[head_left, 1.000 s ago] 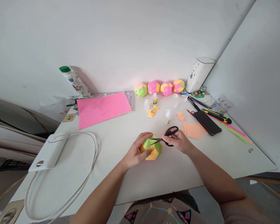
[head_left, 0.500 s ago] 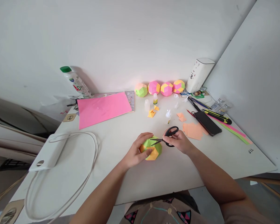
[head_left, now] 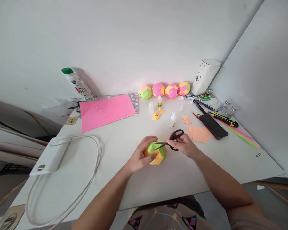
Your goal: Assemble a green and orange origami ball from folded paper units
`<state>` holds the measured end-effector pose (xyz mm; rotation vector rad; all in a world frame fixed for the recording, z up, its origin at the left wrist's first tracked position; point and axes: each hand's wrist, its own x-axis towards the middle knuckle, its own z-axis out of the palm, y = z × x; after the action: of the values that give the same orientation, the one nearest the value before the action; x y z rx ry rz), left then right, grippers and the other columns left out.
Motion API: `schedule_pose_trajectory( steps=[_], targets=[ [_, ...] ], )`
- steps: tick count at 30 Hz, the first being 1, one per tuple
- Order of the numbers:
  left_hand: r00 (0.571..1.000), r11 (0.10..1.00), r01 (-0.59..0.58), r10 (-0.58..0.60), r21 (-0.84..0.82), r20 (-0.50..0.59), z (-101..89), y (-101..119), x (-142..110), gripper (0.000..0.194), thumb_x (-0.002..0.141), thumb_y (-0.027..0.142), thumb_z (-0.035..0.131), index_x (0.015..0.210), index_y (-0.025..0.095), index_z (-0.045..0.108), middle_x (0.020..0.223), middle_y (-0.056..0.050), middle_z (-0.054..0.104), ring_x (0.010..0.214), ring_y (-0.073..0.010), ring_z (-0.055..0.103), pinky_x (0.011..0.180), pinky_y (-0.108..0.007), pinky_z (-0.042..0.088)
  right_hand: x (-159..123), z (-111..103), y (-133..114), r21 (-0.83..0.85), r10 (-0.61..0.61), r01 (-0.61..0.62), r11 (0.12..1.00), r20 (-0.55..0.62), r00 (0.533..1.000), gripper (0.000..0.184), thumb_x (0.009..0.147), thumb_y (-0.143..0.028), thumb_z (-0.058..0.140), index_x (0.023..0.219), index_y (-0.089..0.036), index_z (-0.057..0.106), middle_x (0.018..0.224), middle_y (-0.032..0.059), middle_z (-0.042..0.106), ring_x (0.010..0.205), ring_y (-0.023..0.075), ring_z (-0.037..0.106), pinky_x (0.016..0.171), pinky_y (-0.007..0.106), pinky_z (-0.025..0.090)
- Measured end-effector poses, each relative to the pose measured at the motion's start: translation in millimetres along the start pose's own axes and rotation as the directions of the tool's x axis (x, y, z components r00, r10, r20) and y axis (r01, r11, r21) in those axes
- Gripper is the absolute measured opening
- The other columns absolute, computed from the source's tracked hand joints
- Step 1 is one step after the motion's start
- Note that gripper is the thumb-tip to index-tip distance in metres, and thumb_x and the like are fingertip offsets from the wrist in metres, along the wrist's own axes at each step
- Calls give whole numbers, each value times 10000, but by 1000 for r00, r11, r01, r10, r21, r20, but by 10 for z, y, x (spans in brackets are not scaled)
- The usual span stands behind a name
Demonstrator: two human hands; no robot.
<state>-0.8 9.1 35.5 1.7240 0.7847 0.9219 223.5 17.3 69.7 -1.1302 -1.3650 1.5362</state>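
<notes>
My left hand [head_left: 143,155] grips a green and yellow folded-paper ball [head_left: 159,156] from its left side, with the thumb on a yellow face and fingers over the top. In my right hand [head_left: 184,146] are black-handled scissors [head_left: 175,140]. Their blades are parted and point left, with the tips at the ball's green upper part; I cannot tell whether they press into the paper. Beyond the ball lie small folded yellow paper pieces [head_left: 156,116] and a small white-capped bottle [head_left: 173,118].
Several finished paper balls [head_left: 158,90] line the wall. Orange paper squares [head_left: 199,134], a black phone [head_left: 213,126] and a yellow-black cutter [head_left: 223,119] lie at right. At left are a pink sheet [head_left: 108,111], a power strip [head_left: 50,156] with looped white cable and a leaning bottle [head_left: 78,83].
</notes>
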Motion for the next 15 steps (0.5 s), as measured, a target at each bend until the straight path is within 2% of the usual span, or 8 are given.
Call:
schedule_pose_trajectory(
  steps=[7, 15],
  targets=[
    [1000, 1000, -20, 20, 4, 1, 8, 1, 1, 412, 893, 304, 568, 1299, 257, 518, 1327, -126, 463, 1217, -275, 499, 1011, -450, 448, -6, 36, 24, -13, -15, 15, 1000, 19, 1000, 278, 780, -427, 696, 759, -162, 613, 734, 13, 567, 706, 145, 520, 601, 272, 385],
    [1000, 1000, -23, 23, 12, 14, 1, 9, -1, 420, 893, 305, 565, 1305, 255, 509, 1328, -134, 459, 1221, -280, 492, 1015, -467, 440, -17, 35, 19, -26, 7, -7, 1000, 20, 1000, 299, 773, -450, 695, 753, -166, 605, 725, 15, 573, 688, 143, 508, 590, 272, 383]
  ],
)
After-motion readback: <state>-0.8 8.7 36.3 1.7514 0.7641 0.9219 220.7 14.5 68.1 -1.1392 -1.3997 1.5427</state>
